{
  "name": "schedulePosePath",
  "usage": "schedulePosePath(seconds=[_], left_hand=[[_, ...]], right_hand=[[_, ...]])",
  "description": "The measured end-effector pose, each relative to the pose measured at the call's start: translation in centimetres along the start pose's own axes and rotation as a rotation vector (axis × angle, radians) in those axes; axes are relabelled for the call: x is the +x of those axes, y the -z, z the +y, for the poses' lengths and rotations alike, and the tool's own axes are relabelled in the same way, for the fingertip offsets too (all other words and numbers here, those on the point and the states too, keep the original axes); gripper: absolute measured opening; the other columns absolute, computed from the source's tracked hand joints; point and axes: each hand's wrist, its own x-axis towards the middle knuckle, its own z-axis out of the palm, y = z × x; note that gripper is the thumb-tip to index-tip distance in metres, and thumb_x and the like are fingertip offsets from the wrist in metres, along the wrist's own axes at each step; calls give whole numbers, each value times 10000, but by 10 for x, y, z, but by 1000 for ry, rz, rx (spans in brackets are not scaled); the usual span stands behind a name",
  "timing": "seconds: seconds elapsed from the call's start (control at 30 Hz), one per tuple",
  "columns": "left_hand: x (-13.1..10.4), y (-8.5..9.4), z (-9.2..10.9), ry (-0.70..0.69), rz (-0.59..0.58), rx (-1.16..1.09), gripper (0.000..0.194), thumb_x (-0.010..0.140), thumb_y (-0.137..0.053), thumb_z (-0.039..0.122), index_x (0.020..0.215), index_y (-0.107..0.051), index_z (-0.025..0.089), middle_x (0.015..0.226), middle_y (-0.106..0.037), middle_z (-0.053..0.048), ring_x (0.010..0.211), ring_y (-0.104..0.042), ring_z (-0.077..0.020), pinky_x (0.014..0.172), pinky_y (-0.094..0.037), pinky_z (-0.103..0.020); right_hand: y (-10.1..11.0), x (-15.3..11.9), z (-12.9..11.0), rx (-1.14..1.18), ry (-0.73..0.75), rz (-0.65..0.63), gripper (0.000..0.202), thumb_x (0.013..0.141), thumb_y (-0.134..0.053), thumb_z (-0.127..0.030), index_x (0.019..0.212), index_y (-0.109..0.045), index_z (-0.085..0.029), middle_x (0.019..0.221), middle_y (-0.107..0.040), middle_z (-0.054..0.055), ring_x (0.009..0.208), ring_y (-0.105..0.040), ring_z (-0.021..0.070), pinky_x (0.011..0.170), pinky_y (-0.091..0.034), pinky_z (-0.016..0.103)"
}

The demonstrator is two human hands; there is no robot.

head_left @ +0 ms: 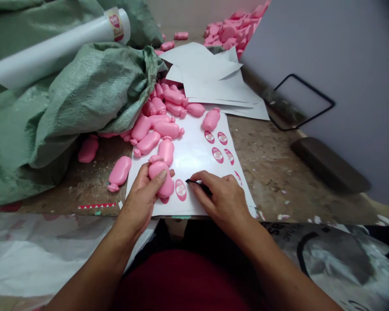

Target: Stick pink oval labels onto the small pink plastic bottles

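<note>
So the middle of the sticker sheet [189,166] is the clock centre here, with 12 pointing away from the person. The left hand [140,199] is over at 8 o'clock with a proper grip on a pink bottle [163,180], thumb across the front and the knobbly end aimed at about 11. Can't tell if that bottle touches the sheet.

Right hand [225,198] is at 4 o'clock, grip pinched around a thin black tool [205,188]. Its tip points at 9, just beside a pink oval sticker [180,190] at 7. Another sticker is mostly hidden behind the held bottle. More pink-and-white ovals [218,155] sit around 2 o'clock, and one loose bottle [211,120] lies near them at 1.

There's a whole heap of pink bottles [166,109] at 11, partly on the sheet, by the mouth of a crumpled green sack [106,82] at 10. A white roll [58,48] lies across the sack. White papers [210,84] overlap the sheet's far edge between 12 and 1, and a bigger pink pile [235,30] is way back at 1. It's all on a scuffed brown surface [266,168].
</note>
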Motion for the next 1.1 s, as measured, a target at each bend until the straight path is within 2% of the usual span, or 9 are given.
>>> schedulePosePath(seconds=[0.13,0.27,0.37,0.5,0.57,0.63,0.8,0.97,1.1], left_hand=[[3,0,0,6,-4,48,360,786,-752,402,1035,-590,200,975,-722,-41,1004,-665,-205,820,-478,-285],[4,1,1,5,-12,51,373,788,-751,417,1046,-576,212,992,-714,-37,1103,-667,-247,904,-484,-334],[3,1,2,22,-29,60,418,776,-763,444,1073,-579,215,980,-708,-33,1107,-674,-259,936,-485,-360],[3,1,1,44,-28,54,441,758,-783,443,1076,-586,209,948,-701,-30,1083,-685,-256,920,-501,-350],[4,1,1,44,-19,25,413,760,-786,413,1058,-589,206,934,-698,-25,1066,-693,-249,911,-513,-342],[5,1,2,53,-6,-25,368,766,-783,373,1028,-589,203,918,-693,-20,1030,-708,-247,880,-538,-343],[6,0,6,100,32,-127,288,788,-745,282,1009,-587,186,905,-707,-35,927,-736,-239,820,-576,-359],[4,0,7,71,-3,-80,283,788,-742,305,991,-584,188,876,-733,-55,914,-728,-246,698,-552,-302],[1,1,3,7,-18,-88,352,778,-768,343,1051,-593,205,876,-737,-43,998,-712,-241,839,-535,-331]], right_hand=[[-2,-1,-2,-33,50,27,164,964,-537,-252,925,-683,-192,741,-755,2,559,-567,157,665,-277,310],[-4,-2,-6,-83,66,79,176,971,-532,-244,905,-685,-186,768,-768,10,545,-536,154,656,-264,311],[-7,-1,-10,-102,47,111,183,966,-537,-246,886,-688,-181,758,-764,22,545,-532,157,651,-268,312],[-6,5,-8,-17,-44,28,157,936,-571,-284,906,-702,-202,671,-723,1,554,-560,168,648,-303,300],[-3,8,-5,61,-88,-42,159,930,-573,-311,921,-705,-223,638,-706,-18,550,-570,168,647,-322,292],[0,8,-2,83,-97,-55,169,929,-560,-317,923,-705,-229,653,-713,-16,566,-585,170,657,-329,294],[0,4,-2,-90,-29,3,186,928,-540,-295,894,-698,-202,645,-715,11,546,-554,170,675,-278,318],[-2,9,-7,-158,-22,-34,216,915,-580,-364,819,-674,-194,655,-716,24,524,-515,150,672,-244,317],[-1,17,-6,-83,-104,-51,263,854,-642,-415,701,-627,-202,549,-607,-10,506,-445,129,675,-269,322]])
